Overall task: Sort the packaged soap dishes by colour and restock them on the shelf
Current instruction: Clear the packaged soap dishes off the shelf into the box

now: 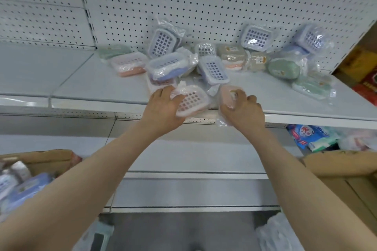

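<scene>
Several bagged soap dishes lie in a loose heap on the white shelf [85, 79]: blue ones [163, 44], pink ones [128, 65], beige ones [231, 55] and green ones [283, 68]. At the shelf's front edge my left hand [163, 108] grips a pink grid-topped dish [192, 100] in its plastic bag. Beside it, my right hand [242, 108] holds a second pink dish [226, 96], fingers curled over its wrapper.
A pegboard back wall [204, 2] rises behind the shelf. The shelf's left half holds no goods. Cardboard boxes stand at lower left [40, 159] and lower right [342, 165]. Blue packets [306, 134] lie on the shelf below.
</scene>
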Action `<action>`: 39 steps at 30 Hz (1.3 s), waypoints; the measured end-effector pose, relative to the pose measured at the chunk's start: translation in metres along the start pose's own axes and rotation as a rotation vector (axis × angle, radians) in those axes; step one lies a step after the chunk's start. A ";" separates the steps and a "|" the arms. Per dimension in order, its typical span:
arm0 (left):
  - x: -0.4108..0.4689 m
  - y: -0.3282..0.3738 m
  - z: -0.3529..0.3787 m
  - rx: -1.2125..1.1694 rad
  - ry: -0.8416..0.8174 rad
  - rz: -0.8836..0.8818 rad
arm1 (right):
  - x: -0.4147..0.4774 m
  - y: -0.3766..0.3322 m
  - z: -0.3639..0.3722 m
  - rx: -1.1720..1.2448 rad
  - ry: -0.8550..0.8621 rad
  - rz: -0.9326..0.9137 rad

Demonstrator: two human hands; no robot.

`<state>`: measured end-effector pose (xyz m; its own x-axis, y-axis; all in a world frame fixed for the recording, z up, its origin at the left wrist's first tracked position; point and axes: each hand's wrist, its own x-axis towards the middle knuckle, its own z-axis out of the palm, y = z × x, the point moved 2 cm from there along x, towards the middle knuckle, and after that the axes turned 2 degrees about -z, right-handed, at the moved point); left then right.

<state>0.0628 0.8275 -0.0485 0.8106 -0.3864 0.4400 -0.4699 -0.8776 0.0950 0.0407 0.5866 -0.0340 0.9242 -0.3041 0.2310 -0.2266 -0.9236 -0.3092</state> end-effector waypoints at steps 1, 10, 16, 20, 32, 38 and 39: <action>0.001 -0.002 -0.001 0.001 0.004 0.006 | 0.000 0.000 -0.001 -0.008 0.010 -0.004; 0.042 -0.022 -0.007 0.071 -0.049 -0.064 | 0.043 -0.015 -0.002 0.004 0.051 -0.190; 0.049 -0.028 0.009 0.060 -0.047 -0.023 | 0.061 -0.010 0.005 -0.036 -0.022 -0.217; 0.047 -0.010 0.011 0.057 -0.057 0.053 | 0.049 0.008 0.003 -0.045 0.072 -0.128; 0.025 0.034 -0.002 -0.076 -0.012 0.197 | 0.014 0.044 -0.025 -0.051 0.167 0.022; -0.028 0.006 -0.019 -0.112 0.090 0.164 | -0.036 0.002 -0.008 0.003 0.235 -0.110; -0.041 -0.001 -0.022 -0.120 0.097 0.152 | -0.047 -0.009 -0.001 0.022 0.244 -0.125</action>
<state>0.0226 0.8509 -0.0475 0.6925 -0.4775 0.5407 -0.6270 -0.7692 0.1237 -0.0006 0.6085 -0.0413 0.8426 -0.2377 0.4833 -0.1064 -0.9531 -0.2832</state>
